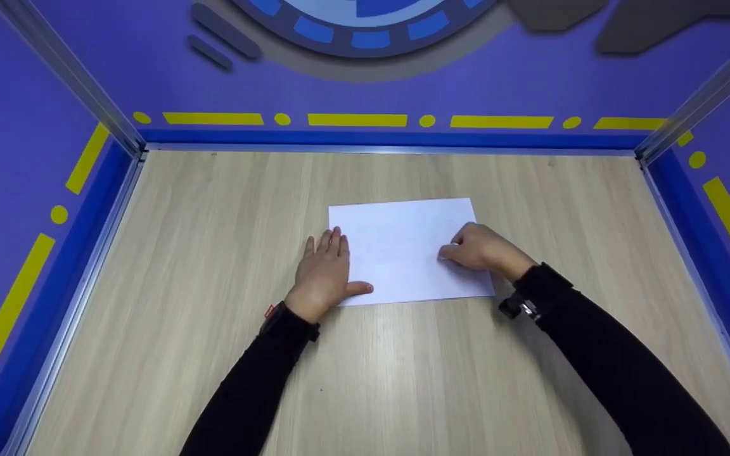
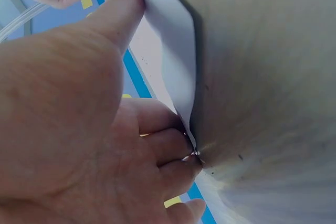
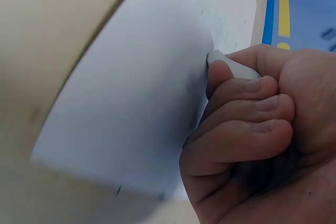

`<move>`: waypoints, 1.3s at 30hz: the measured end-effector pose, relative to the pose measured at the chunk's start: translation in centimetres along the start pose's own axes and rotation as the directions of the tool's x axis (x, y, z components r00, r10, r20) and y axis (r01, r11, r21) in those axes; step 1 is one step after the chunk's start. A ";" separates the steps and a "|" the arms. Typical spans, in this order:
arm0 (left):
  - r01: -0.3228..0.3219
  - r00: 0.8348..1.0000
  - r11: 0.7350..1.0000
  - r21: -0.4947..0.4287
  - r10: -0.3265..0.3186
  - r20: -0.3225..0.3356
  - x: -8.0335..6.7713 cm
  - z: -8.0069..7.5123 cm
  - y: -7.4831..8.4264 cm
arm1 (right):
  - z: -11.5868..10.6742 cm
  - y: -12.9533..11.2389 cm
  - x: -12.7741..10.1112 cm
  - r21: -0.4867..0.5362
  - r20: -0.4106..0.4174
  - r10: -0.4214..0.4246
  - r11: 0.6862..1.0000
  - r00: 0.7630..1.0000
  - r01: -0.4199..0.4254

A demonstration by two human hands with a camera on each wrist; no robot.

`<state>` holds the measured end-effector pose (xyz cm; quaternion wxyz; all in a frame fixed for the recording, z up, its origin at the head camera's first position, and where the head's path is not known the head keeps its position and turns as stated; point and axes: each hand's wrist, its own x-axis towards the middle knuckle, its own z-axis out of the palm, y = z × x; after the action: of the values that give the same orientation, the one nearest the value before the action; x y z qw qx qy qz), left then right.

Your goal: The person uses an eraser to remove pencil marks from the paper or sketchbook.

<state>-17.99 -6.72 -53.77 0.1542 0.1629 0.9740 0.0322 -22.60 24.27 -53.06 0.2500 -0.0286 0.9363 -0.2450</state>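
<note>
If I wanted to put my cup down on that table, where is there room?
The pale wooden table is bare left of the left hand, right of the right hand, behind the white sheet of paper up to the blue wall, and in front between the black sleeves. Only the middle is crowded.

A white sheet of paper (image 1: 403, 250) was laid flat, landscape, mid-table, its right edge slightly lifted and pinched.

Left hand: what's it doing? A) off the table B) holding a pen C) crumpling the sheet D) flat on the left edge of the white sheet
D: in the head view the left hand lies with straight fingers on the left edge of the white paper sheet, which lies flat on the wooden table.
</note>
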 end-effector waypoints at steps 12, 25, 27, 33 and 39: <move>0.006 1.000 1.000 -0.019 -0.006 0.011 0.0 0.1 0.1 | -1.4 3.2 -1.2 -0.009 -0.009 0.071 0.997 0.997 -0.071; 0.002 1.000 1.000 -0.011 -0.002 0.014 0.0 0.0 0.0 | -0.3 2.7 -2.1 -0.050 -0.088 0.076 0.995 0.993 -0.080; -0.001 1.000 1.000 -0.009 0.001 0.008 0.0 0.0 0.0 | -0.4 2.8 -2.3 -0.041 -0.072 0.077 0.996 0.994 -0.080; -0.001 1.000 1.000 -0.009 0.001 0.003 0.1 -0.1 0.1 | -0.5 2.3 -2.4 0.023 -0.011 0.062 0.998 0.998 -0.062; -0.001 1.000 1.000 -0.008 0.001 0.002 0.2 -0.1 0.1 | 0.0 -0.3 -2.1 0.040 0.012 0.042 0.998 0.999 -0.043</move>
<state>-18.11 -6.53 -53.71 0.1558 0.1629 0.9736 0.0362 -20.73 24.38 -51.99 0.2610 -0.0050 0.9301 -0.2583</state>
